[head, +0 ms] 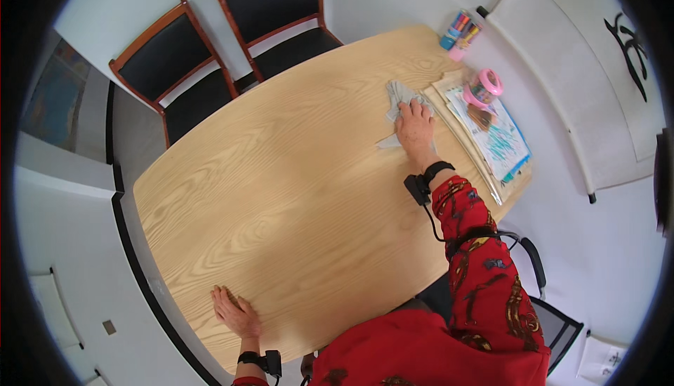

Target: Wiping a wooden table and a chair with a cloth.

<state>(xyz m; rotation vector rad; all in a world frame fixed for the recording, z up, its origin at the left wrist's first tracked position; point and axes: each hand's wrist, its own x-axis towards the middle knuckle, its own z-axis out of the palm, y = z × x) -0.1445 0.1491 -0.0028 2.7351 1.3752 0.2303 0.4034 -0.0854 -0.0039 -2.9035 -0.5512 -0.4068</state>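
My right hand (416, 127) lies palm down on a light grey cloth (401, 93) near the right end of the wooden table (295, 175). The cloth is bunched under and beyond my fingers, and a flat corner of it sticks out left of my wrist. Whether the fingers grip the cloth is hidden beneath the hand. My left hand (235, 312) rests on the bare wood near the table's lower left edge, holding nothing, its fingers slightly apart. Both wrists carry a black strap with a small device.
Right of the cloth lies a stack of boards and papers with a coloured drawing (500, 146); a pink-lidded jar (483, 88) stands on it. Marker packs (459, 34) stand at the far right corner. Two black-padded chairs (166, 59) line the far side, and a scroll (574, 70) hangs at right.
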